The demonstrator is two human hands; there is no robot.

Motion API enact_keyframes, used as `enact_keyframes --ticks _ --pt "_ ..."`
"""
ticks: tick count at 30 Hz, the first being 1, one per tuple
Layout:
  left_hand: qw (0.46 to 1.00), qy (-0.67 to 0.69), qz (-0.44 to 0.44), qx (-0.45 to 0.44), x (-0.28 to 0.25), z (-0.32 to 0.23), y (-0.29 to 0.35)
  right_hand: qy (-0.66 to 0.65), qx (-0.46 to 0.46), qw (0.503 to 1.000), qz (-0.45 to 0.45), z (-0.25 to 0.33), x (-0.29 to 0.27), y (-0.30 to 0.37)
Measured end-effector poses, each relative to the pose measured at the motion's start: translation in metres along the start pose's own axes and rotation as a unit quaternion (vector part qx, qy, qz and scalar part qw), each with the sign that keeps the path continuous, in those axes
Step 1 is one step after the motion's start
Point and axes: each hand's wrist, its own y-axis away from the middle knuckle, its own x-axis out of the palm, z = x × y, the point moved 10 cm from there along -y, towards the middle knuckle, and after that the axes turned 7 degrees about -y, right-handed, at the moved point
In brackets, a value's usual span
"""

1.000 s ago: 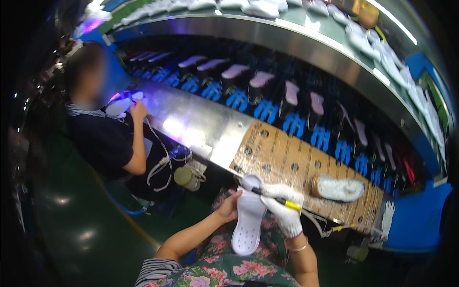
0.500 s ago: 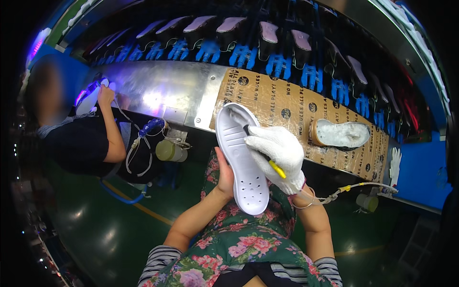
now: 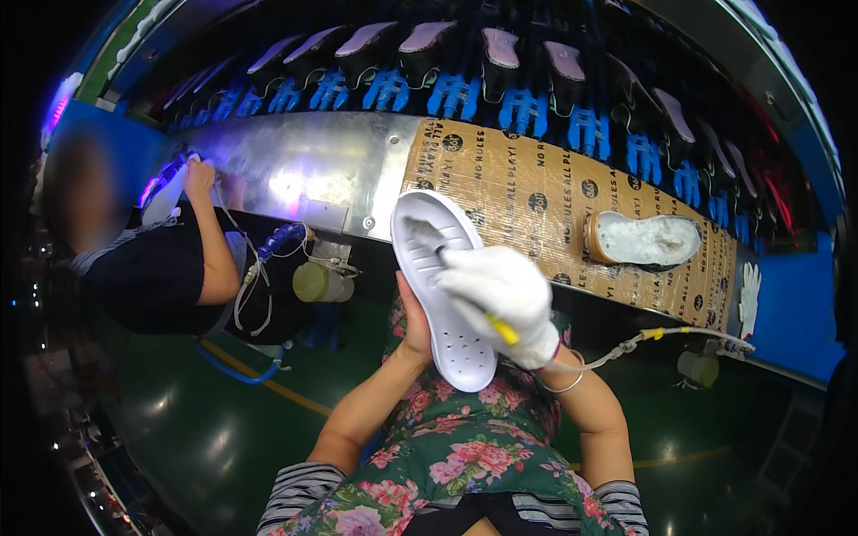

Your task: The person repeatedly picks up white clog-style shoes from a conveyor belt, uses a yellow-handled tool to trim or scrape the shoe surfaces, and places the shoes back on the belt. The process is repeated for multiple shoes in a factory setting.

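Note:
A pale lilac-white shoe sole [image 3: 465, 335] is tilted up in front of me, its hollow inner face toward me, with ridges across the front and small holes at the heel. Bare, my left hand [image 3: 415, 317] grips its left edge, the fingers hidden behind it. Over the sole is my right hand [image 3: 500, 299], in a white knit glove and closed round a slim brush [image 3: 502, 329] with a yellow part showing. Its dark tip meets the inner face near the ridges, where a greyish wet-looking patch shows. A clear tube [image 3: 626, 347] runs from the right wrist side.
A cardboard-covered bench [image 3: 500, 192] holds a sole with a whitish coating [image 3: 648, 241]. Behind it hang shoes on blue clamps [image 3: 527, 109]. A white glove [image 3: 749, 299] lies at the right beside a pot [image 3: 697, 368]. At left, a co-worker's hand [image 3: 198, 179] works on another shoe part.
My right hand and the brush have shifted a little left and down along the sole. The sole has moved slightly left, and a greyish patch shows more plainly near its front.

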Motion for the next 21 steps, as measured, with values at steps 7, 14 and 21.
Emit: enact_keyframes --ticks 7,14,21 --pt "0.999 0.034 -0.038 0.005 -0.009 -0.014 -0.008 -0.161 0.066 0.984 0.036 -0.011 0.001 0.006" --pt "0.975 0.179 0.129 0.018 0.000 -0.025 -0.020 -0.141 0.002 0.987 0.080 0.013 0.024 0.020" --pt "0.968 0.204 0.142 -0.011 0.019 -0.032 -0.032 -0.016 -0.026 0.998 0.055 0.019 0.029 0.033"
